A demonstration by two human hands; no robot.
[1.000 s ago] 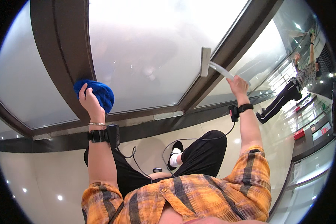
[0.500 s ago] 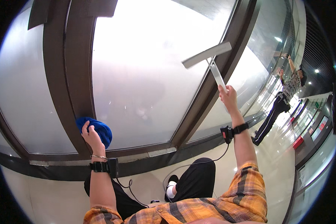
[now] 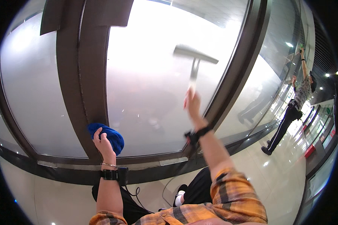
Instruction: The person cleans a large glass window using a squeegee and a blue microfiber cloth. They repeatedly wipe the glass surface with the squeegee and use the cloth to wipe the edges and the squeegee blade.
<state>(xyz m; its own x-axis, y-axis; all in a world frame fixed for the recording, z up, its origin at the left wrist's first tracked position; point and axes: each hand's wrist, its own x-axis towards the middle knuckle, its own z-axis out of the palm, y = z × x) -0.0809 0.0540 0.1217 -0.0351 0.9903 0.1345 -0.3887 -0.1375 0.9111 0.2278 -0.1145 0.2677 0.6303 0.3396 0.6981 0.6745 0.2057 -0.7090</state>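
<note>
My right hand [image 3: 192,103] is closed round the handle of a grey squeegee [image 3: 196,57], whose wide blade lies across the upper part of a frosted glass pane [image 3: 146,93]. The hand and tool are smeared by motion, so I cannot tell whether the blade touches the glass. Lower down on the left, my left hand [image 3: 106,144] holds a blue cloth [image 3: 114,138], bunched up against the foot of the dark brown frame post [image 3: 95,86] and the pane's edge.
A dark frame post [image 3: 240,71] bounds the pane on the right. Along the bottom runs a black base strip [image 3: 75,176] above the shiny tiled floor [image 3: 274,180]. Farther right, another person [image 3: 294,101] reaches up to the glass. A cable [image 3: 137,193] hangs from my left wrist device.
My right hand has swung the squeegee left from the right frame post onto the pane, and its blade now tilts the other way. The blue cloth stays at the left post.
</note>
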